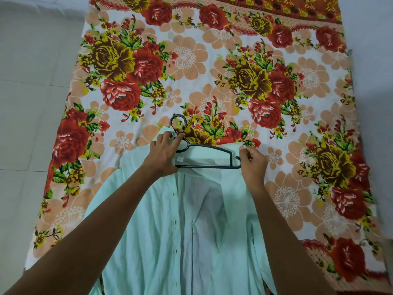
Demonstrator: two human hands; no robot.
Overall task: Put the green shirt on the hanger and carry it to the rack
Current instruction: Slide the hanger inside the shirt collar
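2 bare forearms reach into view from the bottom edge, uncovered from the wrists back to where the picture cuts them off. No sleeve or cuff shows on either. The left hand (162, 151) and right hand (253, 161) are bare too, with short nails showing on some fingers.

1. I can read no text, brand, number or sign anywhere in my head view.
2. The only label I see is a small white tag (180, 159) sewn inside the neck of the green shirt (191, 231), just beside my left hand (162, 153); its faint marks are too small and blurred for me to read.
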